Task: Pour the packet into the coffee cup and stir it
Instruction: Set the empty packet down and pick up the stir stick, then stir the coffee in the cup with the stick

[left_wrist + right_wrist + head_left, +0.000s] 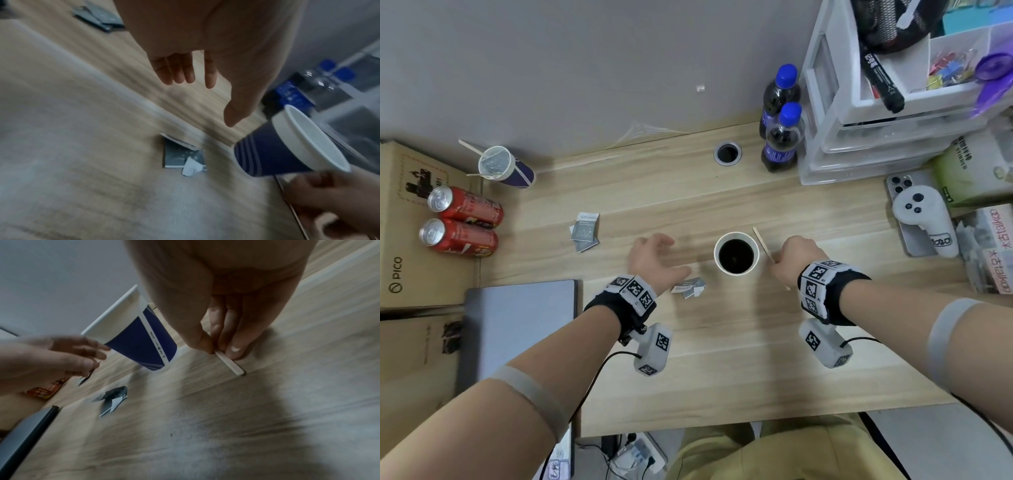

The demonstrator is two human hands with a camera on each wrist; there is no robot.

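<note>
The right hand (796, 260) pinches a wooden stir stick (763, 244) between thumb and fingertips, just right of the coffee cup (736, 253). The stick lies low against the desk (722, 359), its long axis running away from the person and slightly leftward, its far end close beside the cup's rim. The cup, full of dark coffee, stands upright between the two hands, and the right hand is the nearer. Judging by this, stirring calls for lifting the stick, tipping it upright and carrying it a little to the left over the rim.

The left hand (654, 257) hovers left of the cup with fingers spread and relaxed, holding nothing. A torn packet (688, 287) lies flat on the desk just under its thumb side, so the pouring looks done.

The right wrist view shows the pinch plainly, thumb (202, 340) on one side of the stick (229, 362); the head view hides that under the back of the hand. Only the head view shows the coffee inside the cup. The left wrist view shows the straight fingers (179, 69) and the packet (183, 155) below.
</note>
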